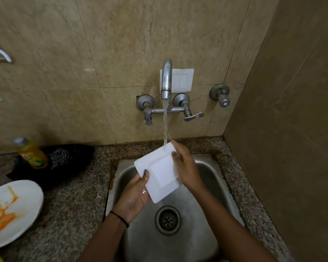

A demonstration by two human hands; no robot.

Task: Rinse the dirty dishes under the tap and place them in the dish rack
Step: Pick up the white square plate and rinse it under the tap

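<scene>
over the sink (206, 167) at centre frame, both hands, left hand (135, 191) and right hand (184, 167), have fingers clamped on the square white plate (159, 174) under the tap (166, 78) stream, rinsing under way; next probably the rack, unseen, while the stained plate (11, 212) waits lower left.

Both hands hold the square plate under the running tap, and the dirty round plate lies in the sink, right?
No: the head view shows the round plate on the counter left of the sink. Both hands hold the square plate under the tap.
</scene>
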